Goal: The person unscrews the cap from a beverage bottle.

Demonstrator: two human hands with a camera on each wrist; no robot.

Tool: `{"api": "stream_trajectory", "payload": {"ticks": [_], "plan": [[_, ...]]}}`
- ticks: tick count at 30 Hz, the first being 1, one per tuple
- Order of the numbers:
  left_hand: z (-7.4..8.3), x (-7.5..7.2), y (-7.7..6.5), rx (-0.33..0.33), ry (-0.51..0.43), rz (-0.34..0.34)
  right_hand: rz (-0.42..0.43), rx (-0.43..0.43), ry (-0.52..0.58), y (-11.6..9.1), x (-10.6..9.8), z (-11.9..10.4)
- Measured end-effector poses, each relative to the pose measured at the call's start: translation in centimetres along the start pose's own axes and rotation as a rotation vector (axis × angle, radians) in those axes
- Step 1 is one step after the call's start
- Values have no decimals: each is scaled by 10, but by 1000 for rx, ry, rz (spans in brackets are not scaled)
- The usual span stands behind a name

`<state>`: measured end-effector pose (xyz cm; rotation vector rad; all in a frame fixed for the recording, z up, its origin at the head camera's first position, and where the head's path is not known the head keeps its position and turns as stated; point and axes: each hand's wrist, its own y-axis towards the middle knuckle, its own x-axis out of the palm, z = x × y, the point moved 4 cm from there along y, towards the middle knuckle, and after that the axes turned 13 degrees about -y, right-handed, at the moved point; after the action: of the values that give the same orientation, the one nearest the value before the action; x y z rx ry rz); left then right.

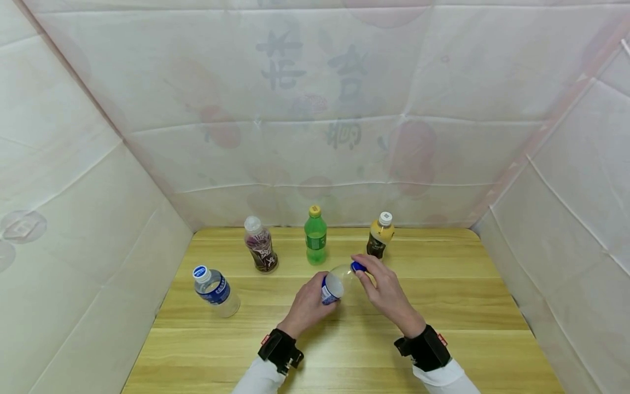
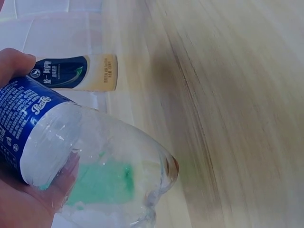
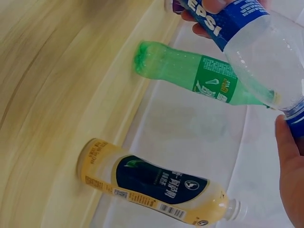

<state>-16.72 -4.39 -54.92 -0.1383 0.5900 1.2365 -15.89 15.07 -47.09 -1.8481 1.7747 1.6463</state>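
My left hand [image 1: 309,303] grips a clear plastic Pepsi bottle [image 2: 109,156] around its blue label, with a little brownish liquid at its base in the left wrist view. The bottle is held tilted above the table, its neck toward my right hand [image 1: 389,293]. Thumb and fingers of that hand pinch the blue bottle cap [image 1: 358,266] at the neck. In the right wrist view the cap [image 3: 297,118] sits against the bottle's mouth; whether it is loose I cannot tell. Just beyond my right hand stands a yellow milk tea bottle [image 1: 380,236] with a white cap.
On the wooden table [image 1: 443,306], a green bottle [image 1: 316,238] with a yellow cap stands at the back. Left of it is a dark-labelled purple drink bottle [image 1: 262,246]. A clear blue-labelled water bottle [image 1: 216,293] stands at the left. White sheeting [image 1: 315,158] walls the table.
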Motion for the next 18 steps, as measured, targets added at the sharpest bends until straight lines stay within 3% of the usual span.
{"api": "stream_trajectory", "payload": {"ticks": [5,12,18], "plan": [[1,0,2,2,11,11,0,51,20,-1,2,2],[3,-1,1,42,78,37,121,176,-34,0,-2,4],[3,-3,0,41,111,37,78,237,-113,2,-2,1]]}}
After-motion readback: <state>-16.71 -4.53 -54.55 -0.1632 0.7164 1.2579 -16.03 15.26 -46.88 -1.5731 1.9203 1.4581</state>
